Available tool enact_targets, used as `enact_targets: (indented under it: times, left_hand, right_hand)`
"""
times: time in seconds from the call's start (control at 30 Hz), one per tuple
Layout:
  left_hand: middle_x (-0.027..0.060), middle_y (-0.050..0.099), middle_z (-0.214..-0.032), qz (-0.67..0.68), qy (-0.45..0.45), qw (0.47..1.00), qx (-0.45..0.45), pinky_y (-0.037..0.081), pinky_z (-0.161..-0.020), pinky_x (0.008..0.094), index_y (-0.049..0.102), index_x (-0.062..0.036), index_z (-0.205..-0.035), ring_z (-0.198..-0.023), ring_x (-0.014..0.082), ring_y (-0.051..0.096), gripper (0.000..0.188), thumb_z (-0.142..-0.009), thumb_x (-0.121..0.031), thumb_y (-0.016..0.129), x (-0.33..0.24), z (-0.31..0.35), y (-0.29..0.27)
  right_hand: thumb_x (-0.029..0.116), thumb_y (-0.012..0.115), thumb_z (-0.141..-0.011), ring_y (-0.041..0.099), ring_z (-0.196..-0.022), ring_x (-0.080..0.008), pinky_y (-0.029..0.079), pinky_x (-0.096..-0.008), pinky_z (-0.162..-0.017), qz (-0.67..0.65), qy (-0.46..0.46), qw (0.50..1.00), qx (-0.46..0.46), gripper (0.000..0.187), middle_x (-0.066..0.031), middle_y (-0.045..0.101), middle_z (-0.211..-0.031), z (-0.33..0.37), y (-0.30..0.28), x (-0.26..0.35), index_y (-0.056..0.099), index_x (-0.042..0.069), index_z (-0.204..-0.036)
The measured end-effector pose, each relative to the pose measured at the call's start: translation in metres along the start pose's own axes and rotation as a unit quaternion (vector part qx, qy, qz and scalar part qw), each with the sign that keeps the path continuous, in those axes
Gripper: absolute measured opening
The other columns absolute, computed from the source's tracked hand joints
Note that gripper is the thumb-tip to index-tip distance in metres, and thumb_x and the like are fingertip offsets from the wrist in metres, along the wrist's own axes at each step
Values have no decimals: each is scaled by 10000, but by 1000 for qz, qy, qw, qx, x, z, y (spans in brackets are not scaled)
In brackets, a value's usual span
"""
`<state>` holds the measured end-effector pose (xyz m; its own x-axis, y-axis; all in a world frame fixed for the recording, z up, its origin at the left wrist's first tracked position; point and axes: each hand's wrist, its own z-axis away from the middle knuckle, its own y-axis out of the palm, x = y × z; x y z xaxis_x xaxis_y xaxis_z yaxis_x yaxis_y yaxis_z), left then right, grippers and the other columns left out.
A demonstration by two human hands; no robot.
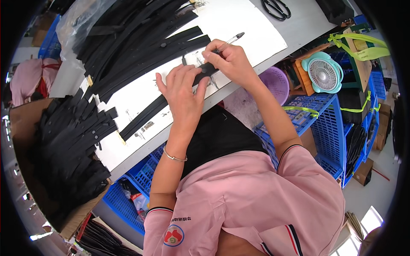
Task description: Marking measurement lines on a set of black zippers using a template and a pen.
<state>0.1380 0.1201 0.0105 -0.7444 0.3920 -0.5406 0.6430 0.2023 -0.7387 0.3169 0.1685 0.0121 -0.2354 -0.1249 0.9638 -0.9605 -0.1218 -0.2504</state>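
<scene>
A long black fabric strip lies slantwise along the near part of the white tabletop and passes under my left hand. That hand rests on the strip with its fingers stretched and the thumb apart. Close by, at the strip's far right end, my right hand is closed around a slim pen. One end of the pen sticks out to the upper right; its other end is hidden by my fingers. The right fingertips are close to the black strip, and whether they touch it I cannot tell.
Many black strips are heaped across the table's far left. More fill a cardboard box at the left. Black-handled scissors lie at the back. Beyond the right edge stand blue crates, a purple basket and a teal fan.
</scene>
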Motion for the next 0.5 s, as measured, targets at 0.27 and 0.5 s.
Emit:
enact_targets:
  times: [0.27, 0.5]
  left_hand:
    - [15, 668, -1184, -33, -5, 999, 15, 176, -1226, 577, 729, -121, -1146, -1189, 244, 586, 256, -905, -196, 772, -5, 3, 0]
    - [27, 654, -1188, -42, -3, 999, 20, 175, -1222, 586, 721, -113, -1159, -1194, 247, 577, 260, -915, -196, 760, -6, 2, 0]
  right_hand:
    - [182, 676, -1007, 478, -637, -45, 392, -238, -575, 82, -37, 996, -7, 187, 3, 599, -743, 0, 4, -3, 690, 6, -944]
    - [175, 681, -992, 520, -606, -88, 416, -263, -565, 125, -69, 990, -3, 227, -16, 668, -818, -2, 6, -4, 698, -40, -919]
